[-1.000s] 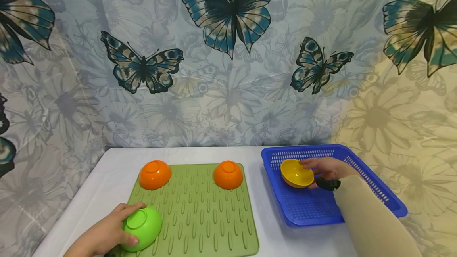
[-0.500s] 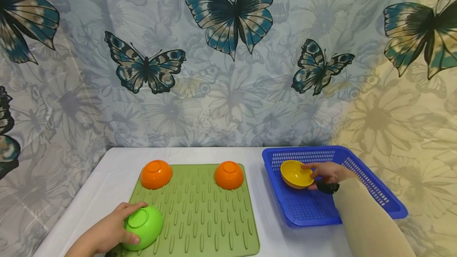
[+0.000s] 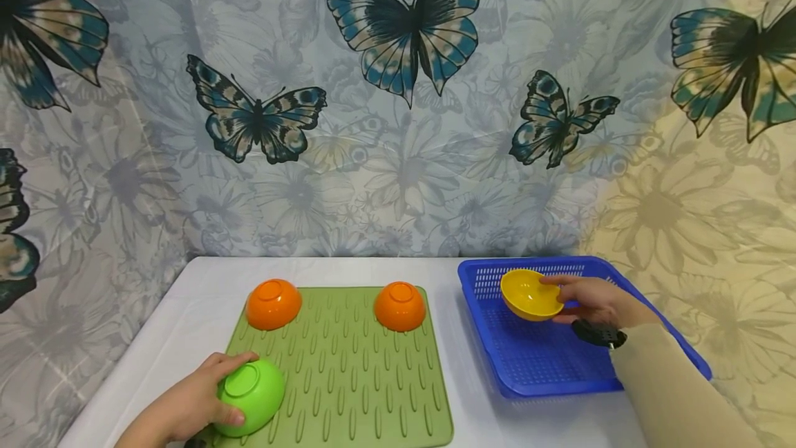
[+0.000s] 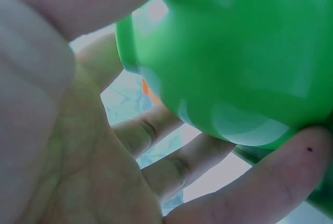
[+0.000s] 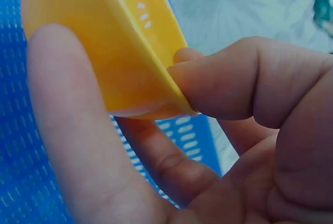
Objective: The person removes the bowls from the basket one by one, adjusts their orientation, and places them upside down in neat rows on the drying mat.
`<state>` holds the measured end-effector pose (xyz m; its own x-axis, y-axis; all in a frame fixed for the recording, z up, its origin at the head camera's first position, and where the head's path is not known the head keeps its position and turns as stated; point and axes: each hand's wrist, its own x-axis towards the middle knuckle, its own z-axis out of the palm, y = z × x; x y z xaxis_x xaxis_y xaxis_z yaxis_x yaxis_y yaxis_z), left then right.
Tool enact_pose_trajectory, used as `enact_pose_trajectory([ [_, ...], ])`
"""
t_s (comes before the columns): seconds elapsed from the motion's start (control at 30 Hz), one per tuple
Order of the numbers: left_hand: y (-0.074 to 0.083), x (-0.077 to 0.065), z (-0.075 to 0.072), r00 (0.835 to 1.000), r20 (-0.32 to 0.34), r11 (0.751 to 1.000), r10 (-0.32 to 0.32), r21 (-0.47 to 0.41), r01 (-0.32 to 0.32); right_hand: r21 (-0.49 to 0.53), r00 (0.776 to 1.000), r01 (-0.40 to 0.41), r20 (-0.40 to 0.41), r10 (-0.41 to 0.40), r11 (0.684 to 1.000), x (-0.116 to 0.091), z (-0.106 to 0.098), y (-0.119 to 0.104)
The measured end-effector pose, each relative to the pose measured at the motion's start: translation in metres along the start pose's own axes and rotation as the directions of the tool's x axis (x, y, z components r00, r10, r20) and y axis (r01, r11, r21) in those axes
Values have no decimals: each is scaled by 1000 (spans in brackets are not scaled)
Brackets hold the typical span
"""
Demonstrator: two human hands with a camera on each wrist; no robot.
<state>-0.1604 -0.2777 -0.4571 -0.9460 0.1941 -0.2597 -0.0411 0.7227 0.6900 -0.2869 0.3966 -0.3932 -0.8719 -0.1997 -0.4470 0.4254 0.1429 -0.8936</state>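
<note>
My left hand (image 3: pixel 193 403) grips a green bowl (image 3: pixel 260 396) that lies upside down on the front left corner of the green mat (image 3: pixel 348 379). Fingers curve round the bowl's side in the left wrist view, where its green wall (image 4: pixel 234 63) fills much of the picture. Over at the right, my right hand (image 3: pixel 600 301) pinches a yellow bowl (image 3: pixel 528 296) by its rim, tilted with its hollow side up, over the blue basket (image 3: pixel 506 386). In the right wrist view the thumb presses the rim of the yellow bowl (image 5: pixel 119 42) while fingers support its outside.
Two orange bowls sit upside down on the mat's back corners, one orange bowl (image 3: pixel 273 304) at left and another orange bowl (image 3: pixel 400 306) at right. Mat and basket stand on a white table (image 3: pixel 348 270). A butterfly-patterned cloth (image 3: pixel 398 192) hangs behind.
The yellow bowl has shifted right and slightly up within the basket area, carried by my right hand. My left hand still holds the green bowl in place. The head view has drifted slightly.
</note>
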Motion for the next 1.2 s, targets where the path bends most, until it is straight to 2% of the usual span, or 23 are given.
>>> enact_pose_trajectory([
  [0.1, 0, -1, -1, 1000, 1, 1000, 8, 4, -8, 10, 999, 32, 6, -32, 999, -10, 4, 0],
  [0.2, -1, -2, -1, 1000, -2, 1000, 22, 4, -22, 76, 999, 54, -2, -54, 996, -20, 11, 2],
  [0.3, -2, -3, -1, 999, -5, 999, 37, 1, -37, 165, 997, 68, -35, -63, 984, -30, 19, 3],
  [0.43, -2, -5, 0, 999, -5, 999, 46, -2, -46, 223, 993, 101, -86, -84, 970, -42, 29, 5],
  [0.63, 1, -5, 1, 999, -10, 999, 44, -14, -45, 234, 982, 166, -132, -138, 958, -57, 43, 7],
  [0.8, 6, -7, 3, 999, -11, 999, 47, 6, -47, 226, 974, 207, -135, -180, 952, -64, 54, 7],
  [1.03, 14, -9, 10, 998, -50, 988, 35, 151, -27, 159, 965, 252, -120, -235, 955, -74, 70, 8],
  [1.1, 19, -11, 13, 996, -82, 971, 27, 240, -6, 127, 959, 272, -118, -257, 954, -77, 76, 8],
  [1.2, 30, -15, 18, 988, -150, 919, 38, 393, 24, 84, 949, 301, -124, -290, 950, -82, 88, 7],
])
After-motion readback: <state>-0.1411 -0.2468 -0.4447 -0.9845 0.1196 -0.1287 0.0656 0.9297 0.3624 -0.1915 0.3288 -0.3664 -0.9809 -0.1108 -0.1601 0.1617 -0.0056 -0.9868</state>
